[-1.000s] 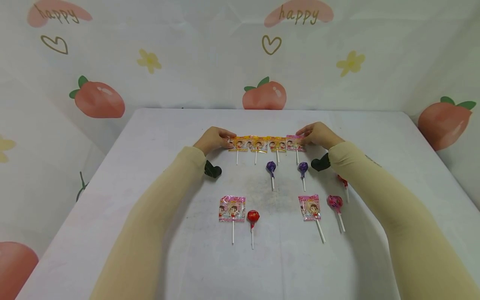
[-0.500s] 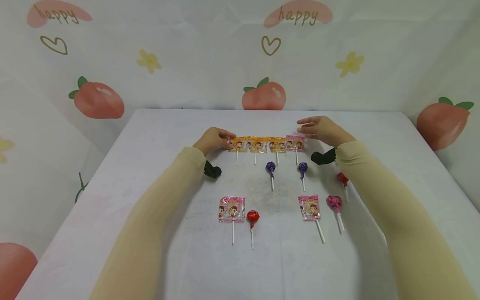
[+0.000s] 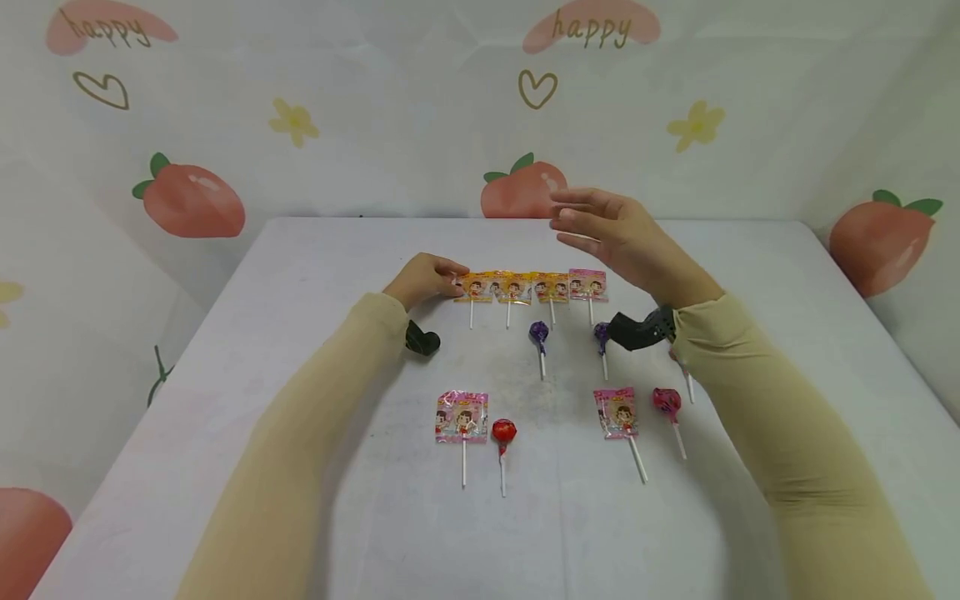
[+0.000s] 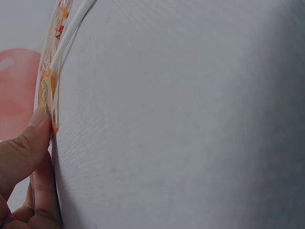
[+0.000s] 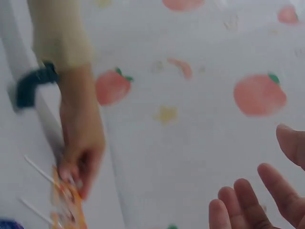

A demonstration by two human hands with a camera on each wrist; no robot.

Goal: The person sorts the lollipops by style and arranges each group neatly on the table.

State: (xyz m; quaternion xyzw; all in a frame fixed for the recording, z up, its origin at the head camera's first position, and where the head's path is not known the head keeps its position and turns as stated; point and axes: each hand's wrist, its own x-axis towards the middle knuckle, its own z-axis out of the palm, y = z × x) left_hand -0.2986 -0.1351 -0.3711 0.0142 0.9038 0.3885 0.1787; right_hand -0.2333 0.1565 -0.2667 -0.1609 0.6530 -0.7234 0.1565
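Observation:
At the left end of a row of flat-wrapped lollipops, my left hand [image 3: 426,280] pinches the edge of an orange-wrapped lollipop [image 3: 476,288]. In the left wrist view the thumb [image 4: 34,131] lies on its wrapper [image 4: 44,90]. Two more orange-wrapped lollipops [image 3: 513,288] [image 3: 552,287] and a pink-wrapped lollipop [image 3: 588,285] continue the row, sticks toward me. My right hand [image 3: 621,237] is raised behind and above the row's right end, fingers spread and holding nothing. The right wrist view shows its fingertips [image 5: 243,191] at the lower right.
Two purple round lollipops [image 3: 539,332] [image 3: 602,332] lie in front of the row. Nearer are pink-wrapped lollipops [image 3: 461,417] [image 3: 617,413], a red round lollipop [image 3: 504,431] and a pink round lollipop [image 3: 667,400]. Another lollipop is partly hidden by the right sleeve [image 3: 750,392]. A printed cloth hangs behind the table [image 3: 337,242].
My right hand has let go of the pink-wrapped lollipop at the row's right end and risen up and back, its fingers opening. My left hand stays in place.

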